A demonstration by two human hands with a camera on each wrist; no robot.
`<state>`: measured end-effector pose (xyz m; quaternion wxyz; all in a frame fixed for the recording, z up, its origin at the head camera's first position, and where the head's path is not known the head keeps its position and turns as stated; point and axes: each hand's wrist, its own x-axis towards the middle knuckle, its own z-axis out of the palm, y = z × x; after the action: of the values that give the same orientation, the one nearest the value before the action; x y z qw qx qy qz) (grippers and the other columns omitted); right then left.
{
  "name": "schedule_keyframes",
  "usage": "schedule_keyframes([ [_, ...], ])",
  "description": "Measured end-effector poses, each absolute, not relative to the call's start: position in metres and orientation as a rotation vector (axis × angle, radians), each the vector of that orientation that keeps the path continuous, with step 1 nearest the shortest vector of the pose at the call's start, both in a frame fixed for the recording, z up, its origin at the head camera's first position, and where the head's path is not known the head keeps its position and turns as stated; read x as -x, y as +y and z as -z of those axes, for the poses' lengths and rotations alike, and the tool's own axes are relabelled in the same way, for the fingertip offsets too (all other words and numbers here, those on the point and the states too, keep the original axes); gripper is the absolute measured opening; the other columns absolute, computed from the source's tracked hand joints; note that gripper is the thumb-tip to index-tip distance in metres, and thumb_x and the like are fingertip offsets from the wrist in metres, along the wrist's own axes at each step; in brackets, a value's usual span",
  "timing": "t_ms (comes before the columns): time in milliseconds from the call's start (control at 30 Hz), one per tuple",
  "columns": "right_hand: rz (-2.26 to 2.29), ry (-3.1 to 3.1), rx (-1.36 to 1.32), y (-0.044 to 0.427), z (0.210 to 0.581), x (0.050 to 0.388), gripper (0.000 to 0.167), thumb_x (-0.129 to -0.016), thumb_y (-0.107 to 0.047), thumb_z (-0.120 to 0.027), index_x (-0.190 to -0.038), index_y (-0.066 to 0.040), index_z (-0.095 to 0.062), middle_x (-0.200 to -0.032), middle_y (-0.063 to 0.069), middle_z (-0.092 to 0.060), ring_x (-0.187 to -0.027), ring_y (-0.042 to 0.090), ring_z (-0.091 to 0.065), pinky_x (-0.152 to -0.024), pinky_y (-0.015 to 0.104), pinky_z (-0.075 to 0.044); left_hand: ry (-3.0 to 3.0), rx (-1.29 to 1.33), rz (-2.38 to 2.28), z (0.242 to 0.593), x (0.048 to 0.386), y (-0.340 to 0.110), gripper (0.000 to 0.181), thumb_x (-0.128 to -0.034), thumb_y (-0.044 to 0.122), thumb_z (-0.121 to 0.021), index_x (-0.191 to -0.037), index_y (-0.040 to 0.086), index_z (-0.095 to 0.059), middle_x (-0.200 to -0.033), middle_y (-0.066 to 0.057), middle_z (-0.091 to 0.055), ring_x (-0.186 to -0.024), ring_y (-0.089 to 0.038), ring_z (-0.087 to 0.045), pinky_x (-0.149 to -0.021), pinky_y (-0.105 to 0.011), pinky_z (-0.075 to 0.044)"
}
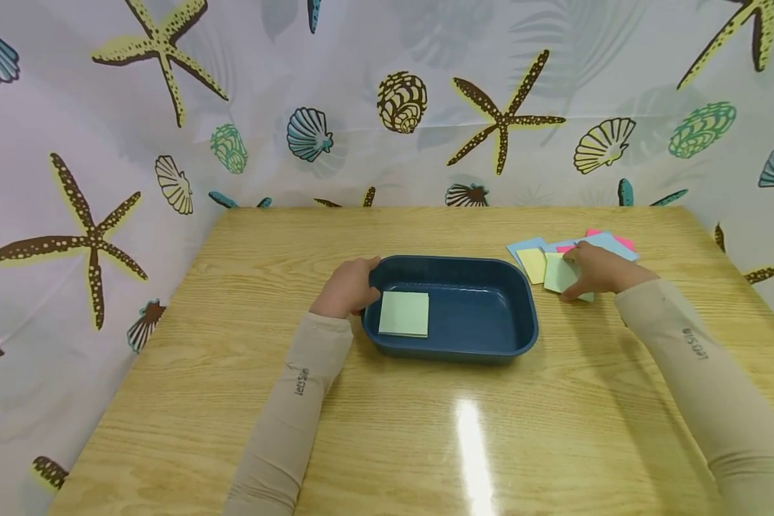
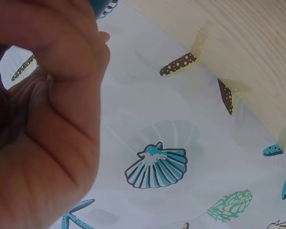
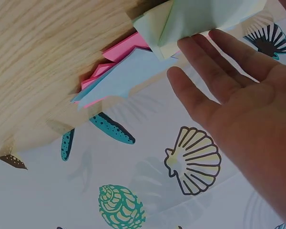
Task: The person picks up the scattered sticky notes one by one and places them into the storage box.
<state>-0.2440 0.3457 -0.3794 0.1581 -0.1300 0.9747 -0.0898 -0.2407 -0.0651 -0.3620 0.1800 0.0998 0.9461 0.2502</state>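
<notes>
Sticky notes (image 1: 403, 314) appear partly loaded — one green stack (image 1: 403, 314) lies in the tray (image 1: 467, 319), your left hand (image 1: 345, 289) gripping its rim, your right hand (image 1: 598, 270) pinching a green pad (image 1: 557, 274) — with yellow notes (image 1: 532, 266), blue notes (image 3: 126, 74) and pink notes (image 3: 127, 46) seemingly left on the tabletop (image 1: 393, 430).

And here we are at a wood-grained table (image 1: 187, 373), screened off like a small tabletop booth! Behind the table rises a white printed cloth (image 1: 342, 61), running along the table's left and right sides too, seaside décor all the way: starfish (image 1: 503, 122), scallop shells (image 1: 309, 134). There's a crease across it, so it looks like hung fabric. On the table, a dark blue tray (image 1: 467, 315) and sticky notes (image 1: 403, 313) lend a touch of desk stationery. Home, office or studio? The cloth hides the room beyond the table, so that can't be told.
</notes>
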Motion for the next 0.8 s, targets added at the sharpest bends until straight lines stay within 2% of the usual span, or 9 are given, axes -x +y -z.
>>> schedule_keyframes([
  [200,0.243,2.787,0.314,0.3451,0.3803,0.2444,0.087,-0.069,-0.037,-0.084,-0.126,0.018,-0.048,-0.119,0.036,-0.044,-0.097,0.040,-0.050,-0.079,0.056,-0.044,2.664,-0.281,-0.708,0.3632,0.2412,-0.0658,0.067,-0.0892,0.002,-0.058,-0.150,0.012,-0.034,-0.134,-0.016,-0.054,-0.050,-0.017,-0.055,-0.046,-0.023,-0.047],
  [433,0.222,2.800,0.286,0.3438,0.3815,0.2449,0.091,-0.068,-0.043,-0.083,-0.126,0.016,-0.047,-0.117,0.039,-0.043,-0.103,0.049,-0.048,-0.082,0.061,-0.043,2.664,-0.297,-0.721,0.3621,0.2420,-0.0667,0.067,-0.0880,0.000,-0.058,-0.150,0.011,-0.035,-0.122,-0.017,-0.061,-0.047,-0.016,-0.053,-0.045,-0.023,-0.046],
  [633,0.331,2.785,0.303,0.3444,0.3830,0.2447,0.091,-0.069,-0.041,-0.084,-0.125,0.016,-0.040,-0.117,0.038,-0.038,-0.102,0.047,-0.046,-0.084,0.058,-0.044,2.671,-0.326,-0.720,0.3624,0.2414,-0.0674,0.068,-0.0872,0.000,-0.057,-0.150,0.010,-0.034,-0.106,-0.017,-0.067,-0.045,-0.015,-0.051,-0.044,-0.022,-0.045],
  [800,0.382,2.793,0.372,0.3409,0.3767,0.2450,0.090,-0.072,-0.036,-0.082,-0.127,0.019,-0.037,-0.120,0.037,-0.042,-0.100,0.040,-0.052,-0.085,0.054,-0.045,2.661,-0.291,-0.716,0.3630,0.2427,-0.0662,0.067,-0.0881,0.001,-0.058,-0.150,0.011,-0.034,-0.122,-0.018,-0.061,-0.048,-0.016,-0.053,-0.045,-0.022,-0.046],
])
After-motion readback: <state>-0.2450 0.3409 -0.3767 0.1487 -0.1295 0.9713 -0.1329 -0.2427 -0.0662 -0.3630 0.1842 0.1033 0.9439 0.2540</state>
